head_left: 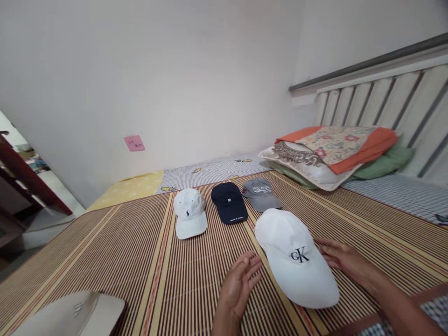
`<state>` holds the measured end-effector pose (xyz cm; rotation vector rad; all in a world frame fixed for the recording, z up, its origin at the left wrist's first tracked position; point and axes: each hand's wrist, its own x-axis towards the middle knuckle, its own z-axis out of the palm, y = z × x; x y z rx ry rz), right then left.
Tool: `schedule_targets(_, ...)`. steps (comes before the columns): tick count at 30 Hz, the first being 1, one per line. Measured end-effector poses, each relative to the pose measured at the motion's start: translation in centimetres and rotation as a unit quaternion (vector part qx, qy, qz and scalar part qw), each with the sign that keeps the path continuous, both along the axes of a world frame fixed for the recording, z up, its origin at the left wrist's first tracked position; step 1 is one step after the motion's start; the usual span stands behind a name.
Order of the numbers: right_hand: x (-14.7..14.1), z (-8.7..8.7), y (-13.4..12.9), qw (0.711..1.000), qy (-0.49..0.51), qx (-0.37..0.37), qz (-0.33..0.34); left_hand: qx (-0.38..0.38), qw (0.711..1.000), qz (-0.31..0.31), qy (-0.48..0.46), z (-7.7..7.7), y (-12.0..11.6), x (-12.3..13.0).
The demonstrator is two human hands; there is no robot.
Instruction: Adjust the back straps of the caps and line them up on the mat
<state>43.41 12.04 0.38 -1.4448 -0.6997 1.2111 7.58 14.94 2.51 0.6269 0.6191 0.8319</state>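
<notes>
A white cap point(296, 261) with dark letters on its front lies between my two hands, its brim toward me. My left hand point(240, 282) is just left of it, fingers apart and holding nothing. On the cap's right side, my right hand point(339, 256) has its fingers stretched out at the cap's edge; whether they touch it is unclear. Farther back, a smaller white cap point(190, 213), a navy cap point(229, 203) and a grey cap point(261, 194) sit in a row on the striped mat point(140, 261).
A beige cap point(77, 315) is at the lower left, cut off by the frame. Pillows point(332, 149) are stacked at the back right beside a white radiator point(381, 102). A pink note point(134, 143) is on the wall behind the bed.
</notes>
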Motion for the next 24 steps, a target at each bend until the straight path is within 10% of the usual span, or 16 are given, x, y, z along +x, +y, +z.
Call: schedule_targets(24,1.5,0.0,3.5,0.997,-0.028,0.039,0.054,0.079,0.992,-0.066,0.069,0.7,-1.9,2.1)
